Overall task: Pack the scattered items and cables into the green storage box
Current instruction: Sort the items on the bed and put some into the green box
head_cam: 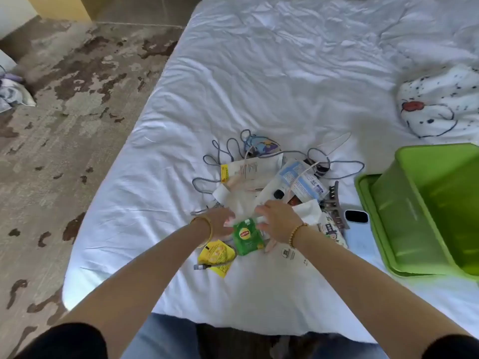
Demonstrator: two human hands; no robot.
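Observation:
A pile of small items lies on the white bed: a green tea packet (246,235), a yellow packet (216,255), papers (248,168), a blue-white pouch (302,181), a hair clip (334,196), a phone (356,216) and a long grey-blue cable (220,154). My left hand (220,224) and my right hand (277,221) reach into the pile on either side of the tea packet, over a clear plastic bag (242,203). Motion blur hides whether the fingers grip anything. The green storage box (425,203) stands empty at the right, tilted on its lid.
The bed edge runs along the left, with patterned carpet (64,125) beyond it. A spotted white pillow (438,102) lies at the far right above the box. Clothing (11,92) sits on the floor at the far left.

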